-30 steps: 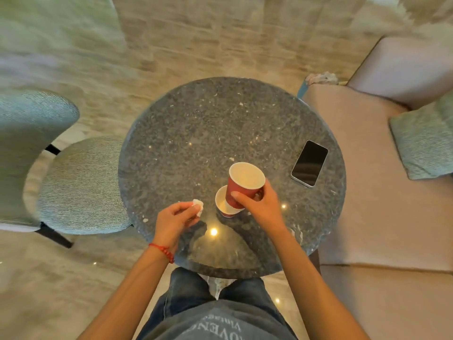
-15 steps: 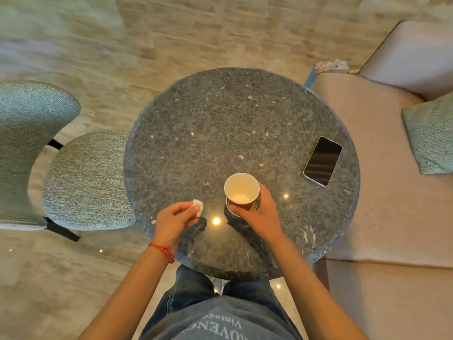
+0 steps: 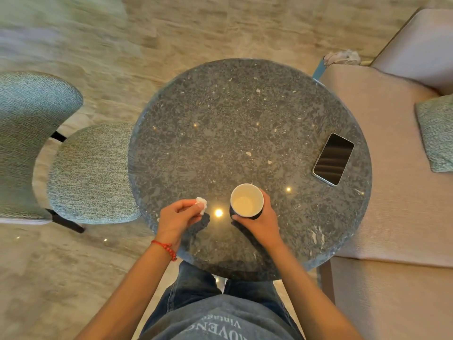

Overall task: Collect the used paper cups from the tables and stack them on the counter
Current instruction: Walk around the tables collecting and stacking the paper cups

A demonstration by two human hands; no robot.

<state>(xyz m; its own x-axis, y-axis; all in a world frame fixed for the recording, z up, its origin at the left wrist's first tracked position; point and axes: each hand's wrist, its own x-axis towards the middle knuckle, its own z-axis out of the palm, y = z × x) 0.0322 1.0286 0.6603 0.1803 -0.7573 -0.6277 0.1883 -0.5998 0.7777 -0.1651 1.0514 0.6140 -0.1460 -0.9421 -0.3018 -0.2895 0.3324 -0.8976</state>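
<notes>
Right hand point(image 3: 261, 218) gripping upright paper cup point(image 3: 246, 200), mouth up

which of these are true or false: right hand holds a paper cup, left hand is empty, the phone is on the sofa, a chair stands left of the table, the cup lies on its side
1. The right hand holds a paper cup. True.
2. The left hand is empty. False: it pinches a small white wad of paper.
3. The phone is on the sofa. False: it lies on the round stone table.
4. A chair stands left of the table. True.
5. The cup lies on its side. False: it is upright, mouth up.
</notes>
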